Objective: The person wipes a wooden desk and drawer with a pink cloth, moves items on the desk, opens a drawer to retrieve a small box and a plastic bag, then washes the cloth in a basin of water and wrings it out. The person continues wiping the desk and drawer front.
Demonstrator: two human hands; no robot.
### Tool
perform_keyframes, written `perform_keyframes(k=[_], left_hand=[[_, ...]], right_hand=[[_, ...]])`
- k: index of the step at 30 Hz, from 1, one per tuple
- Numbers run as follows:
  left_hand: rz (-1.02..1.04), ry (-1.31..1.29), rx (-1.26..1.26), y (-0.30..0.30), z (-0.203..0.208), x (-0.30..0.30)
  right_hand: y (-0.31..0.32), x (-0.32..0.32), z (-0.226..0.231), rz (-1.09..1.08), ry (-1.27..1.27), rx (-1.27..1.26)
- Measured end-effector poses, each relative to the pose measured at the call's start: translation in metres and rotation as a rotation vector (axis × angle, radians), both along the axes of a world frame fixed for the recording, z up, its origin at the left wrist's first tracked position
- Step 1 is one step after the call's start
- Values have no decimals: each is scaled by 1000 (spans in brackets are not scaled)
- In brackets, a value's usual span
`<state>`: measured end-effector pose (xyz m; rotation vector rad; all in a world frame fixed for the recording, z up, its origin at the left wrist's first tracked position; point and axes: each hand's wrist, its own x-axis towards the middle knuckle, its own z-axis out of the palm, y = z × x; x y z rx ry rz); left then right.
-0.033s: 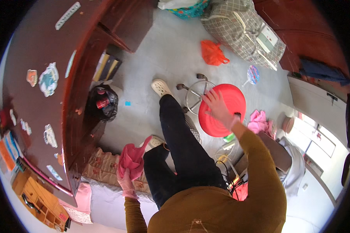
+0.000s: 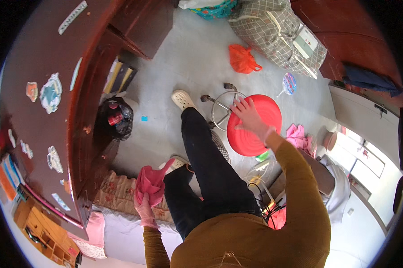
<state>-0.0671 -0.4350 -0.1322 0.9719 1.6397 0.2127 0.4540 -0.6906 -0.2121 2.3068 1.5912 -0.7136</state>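
A crumpled pink cloth (image 2: pixel 150 182) hangs from my left hand (image 2: pixel 144 209), whose fingers are closed round its lower part. It is above the edge of the bed, beside my left leg. On the right, my right hand (image 2: pixel 251 119) lies over the round red stool seat (image 2: pixel 266 114), palm down with the fingers spread toward the seat's far left edge. Beneath that seat a chrome ring and base with black casters (image 2: pixel 219 111) shows in part; the seat hides the rest.
A bin with a black bag (image 2: pixel 123 118) stands by the dark red cabinet (image 2: pixel 92 89) at left. An orange-red plastic bag (image 2: pixel 244 59), a round fan (image 2: pixel 289 84) and a checked bag (image 2: pixel 277 35) are on the floor beyond. Cables (image 2: pixel 273 210) lie at my right side.
The whole view has shifted slightly. Both hands keep nearly the same place: the left on the cloth, the right on the stool seat.
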Motion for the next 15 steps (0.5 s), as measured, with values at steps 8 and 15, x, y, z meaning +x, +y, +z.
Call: perform_keyframes(k=[8, 15], left_hand=[[59, -55, -10, 14, -41, 2], [138, -106, 23, 49, -106, -1]], right_hand=[[-3, 77, -27, 107, 249, -369], [-95, 160, -43, -166, 139, -464]])
